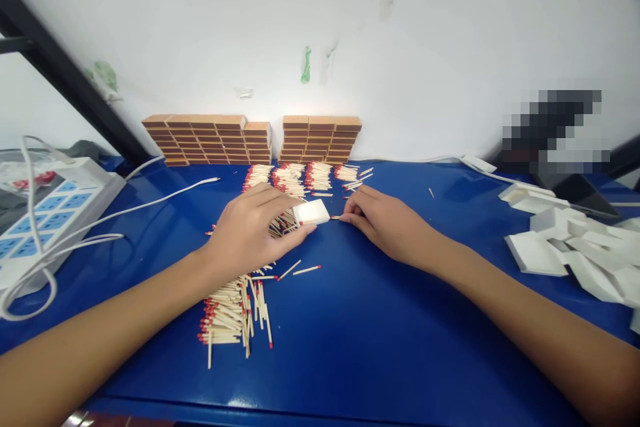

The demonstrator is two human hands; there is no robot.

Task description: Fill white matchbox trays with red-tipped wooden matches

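Note:
My left hand [257,223] grips a white matchbox tray [312,211] between thumb and fingers, above the blue tabletop. Just to its right, my right hand [383,219] is closed in a pinch on a match [335,217], whose tip points toward the tray. Below my left hand lies a heap of red-headed matches [225,313], some strewn at odd angles. A loose match [307,270] rests to the right of that heap. Beyond my hands are several small bundles of matches [317,177] in a row. My left hand covers part of the matches beneath it.
Stacked brown matchboxes [205,140] stand against the wall, with a second stack [320,139] beside them. White trays [565,240] are piled at the right. A power strip [55,213] with white cables [165,197] occupies the left side of the blue table [400,347].

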